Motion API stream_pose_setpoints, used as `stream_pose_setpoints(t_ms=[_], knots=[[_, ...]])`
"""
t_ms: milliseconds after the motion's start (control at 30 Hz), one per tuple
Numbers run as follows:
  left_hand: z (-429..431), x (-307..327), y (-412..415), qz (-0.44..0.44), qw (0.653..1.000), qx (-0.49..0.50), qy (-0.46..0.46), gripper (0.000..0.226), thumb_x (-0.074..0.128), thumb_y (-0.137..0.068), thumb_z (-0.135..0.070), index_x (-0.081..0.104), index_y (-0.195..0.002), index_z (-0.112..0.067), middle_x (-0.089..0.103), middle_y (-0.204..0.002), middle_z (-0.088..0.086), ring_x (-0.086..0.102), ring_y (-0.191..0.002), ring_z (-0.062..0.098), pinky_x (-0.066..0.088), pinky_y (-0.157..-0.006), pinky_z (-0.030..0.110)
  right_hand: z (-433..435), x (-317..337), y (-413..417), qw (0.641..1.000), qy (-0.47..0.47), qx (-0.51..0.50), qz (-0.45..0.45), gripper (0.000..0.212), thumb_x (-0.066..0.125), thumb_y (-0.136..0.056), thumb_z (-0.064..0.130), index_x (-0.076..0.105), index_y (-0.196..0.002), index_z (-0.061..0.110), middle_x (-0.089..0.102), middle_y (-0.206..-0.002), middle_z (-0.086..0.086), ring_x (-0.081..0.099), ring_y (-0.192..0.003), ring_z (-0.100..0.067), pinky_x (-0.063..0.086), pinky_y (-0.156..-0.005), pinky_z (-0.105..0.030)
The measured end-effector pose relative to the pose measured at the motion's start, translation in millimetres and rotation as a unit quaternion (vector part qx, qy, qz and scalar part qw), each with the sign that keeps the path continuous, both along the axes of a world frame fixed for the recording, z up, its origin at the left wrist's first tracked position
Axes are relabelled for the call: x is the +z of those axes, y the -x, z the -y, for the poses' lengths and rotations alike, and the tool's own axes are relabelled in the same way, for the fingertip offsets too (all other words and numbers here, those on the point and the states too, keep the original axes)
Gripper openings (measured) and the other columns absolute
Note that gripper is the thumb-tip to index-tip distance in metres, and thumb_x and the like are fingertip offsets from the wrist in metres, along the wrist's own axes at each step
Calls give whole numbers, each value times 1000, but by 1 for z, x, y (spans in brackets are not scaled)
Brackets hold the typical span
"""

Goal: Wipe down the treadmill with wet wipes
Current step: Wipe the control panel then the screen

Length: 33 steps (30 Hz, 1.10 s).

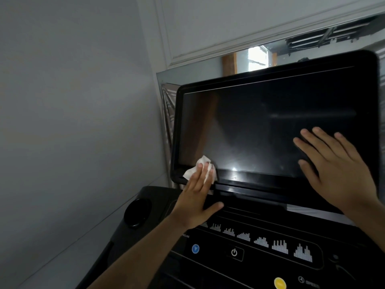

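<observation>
The treadmill's big dark screen (260, 126) fills the right half of the head view, above its black control console (239, 253). My left hand (198, 197) presses a crumpled white wet wipe (203, 170) flat against the screen's lower left corner, fingers straight, thumb spread toward the right. Over on the lower right part of the screen, my right hand (331, 163) lies flat with its fingers spread and holds nothing.
A round cup holder (137, 212) sits at the console's left end. A grey wall (73, 122) stands close on the left. A mirror (229, 65) hangs behind the screen. Blue (195, 248), power (234, 252) and yellow (279, 283) buttons are on the console.
</observation>
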State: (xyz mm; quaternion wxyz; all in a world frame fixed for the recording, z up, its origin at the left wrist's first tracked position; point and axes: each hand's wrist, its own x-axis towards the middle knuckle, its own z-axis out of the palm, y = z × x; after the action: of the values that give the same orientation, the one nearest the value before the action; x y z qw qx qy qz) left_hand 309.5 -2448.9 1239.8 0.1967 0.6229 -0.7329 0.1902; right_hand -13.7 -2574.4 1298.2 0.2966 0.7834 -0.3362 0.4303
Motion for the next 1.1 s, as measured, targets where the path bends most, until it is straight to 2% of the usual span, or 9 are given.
stream_pose_setpoints(t_ms=[133,200,267,433,533,633,833,933,1100], knots=[[2,0,-15,-27,1000,1,10,85,25,-95,-67,-4,-155,-14,-11,-163,-3,-13,-150,18,14,-122,45,2,0,1,1000,-3,-3,-7,53,34,-97,32,50,-141,8,44,-149,-11,36,-141,-27,20,-119,-47],[4,1,-30,-99,994,42,4,86,24,-92,-69,-15,-152,-21,-24,-159,-10,-22,-147,11,4,-123,41,3,0,0,1000,0,-3,-4,52,35,-97,31,50,-141,8,45,-149,-11,36,-141,-27,19,-119,-46],[7,2,-40,-122,989,84,-7,87,22,-88,-70,-27,-146,-27,-34,-153,-12,-30,-143,7,-4,-122,36,3,-1,0,1000,3,-2,0,52,35,-97,31,51,-140,8,45,-148,-12,37,-140,-28,19,-119,-46],[13,3,-44,-126,988,93,10,88,23,-88,-68,-25,-148,-24,-31,-156,-6,-30,-144,9,-11,-120,32,3,1,0,1000,1,-1,-2,52,33,-97,32,51,-140,7,45,-148,-12,37,-140,-29,18,-119,-46],[14,3,-53,-97,993,64,14,89,25,-90,-71,-18,-150,-22,-25,-159,-4,-27,-146,14,-8,-121,38,3,1,0,1000,7,-2,-1,52,33,-97,32,52,-139,6,46,-147,-13,38,-139,-29,19,-118,-47],[29,23,-61,-70,995,69,14,95,11,-84,-82,-14,-150,-20,-20,-161,3,-27,-146,16,-11,-121,38,4,1,-1,1000,5,-3,0,53,33,-97,33,52,-139,7,46,-148,-13,37,-140,-29,18,-118,-47],[54,59,-50,-112,989,93,16,89,20,-82,-74,-29,-143,-31,-38,-150,-9,-35,-142,11,-17,-119,38,3,1,0,1000,-4,5,0,53,34,-97,32,52,-139,7,46,-148,-13,37,-140,-29,19,-118,-47],[43,53,-42,-119,990,77,-15,92,20,-82,-75,-28,-146,-31,-38,-152,-8,-36,-141,13,-17,-118,40,3,1,0,1000,-8,5,-1,54,32,-97,33,52,-140,7,45,-148,-13,36,-141,-29,18,-118,-48],[-2,17,-41,-4,994,36,-106,90,24,-89,-74,-28,-146,-29,-39,-153,-4,-36,-141,16,-12,-119,44,3,0,0,1000,-8,2,-3,54,33,-97,33,51,-140,7,45,-149,-13,36,-141,-29,18,-119,-48]])
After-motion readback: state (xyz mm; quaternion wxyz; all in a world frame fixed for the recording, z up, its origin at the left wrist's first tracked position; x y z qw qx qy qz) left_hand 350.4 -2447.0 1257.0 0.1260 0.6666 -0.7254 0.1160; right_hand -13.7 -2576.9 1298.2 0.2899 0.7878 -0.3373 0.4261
